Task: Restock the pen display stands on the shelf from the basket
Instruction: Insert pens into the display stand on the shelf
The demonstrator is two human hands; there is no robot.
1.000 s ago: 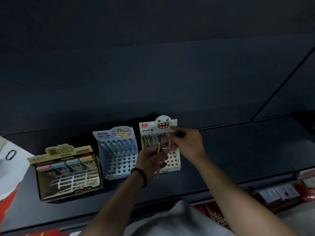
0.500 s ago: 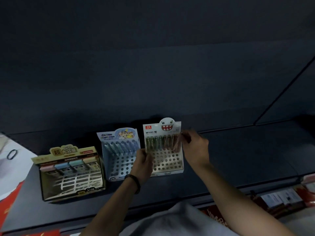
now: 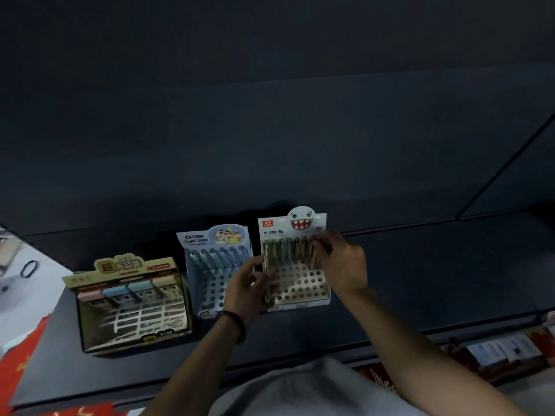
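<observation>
The right hand point(image 3: 341, 261) pinches a pen point(image 3: 315, 250) between thumb and fingertips at the right end of the ghost stand's point(image 3: 303, 283) back row, where a line of pens point(image 3: 282, 249) already stands upright. The left hand point(image 3: 247, 288) lies with curled fingers against the left edge of that stand; whether it grips spare pens or only steadies the card I cannot tell, as it is blurred. Left of the ghost stand sits a blue cartoon stand point(image 3: 210, 283), partly filled, and further left a yellow box point(image 3: 129, 304), all on the dark shelf point(image 3: 420, 280). The basket is out of view. The step in hand looks like seating this pen in its hole. Next, I judge, comes the second row down, which calls for lining each tip over a hole before pressing
</observation>
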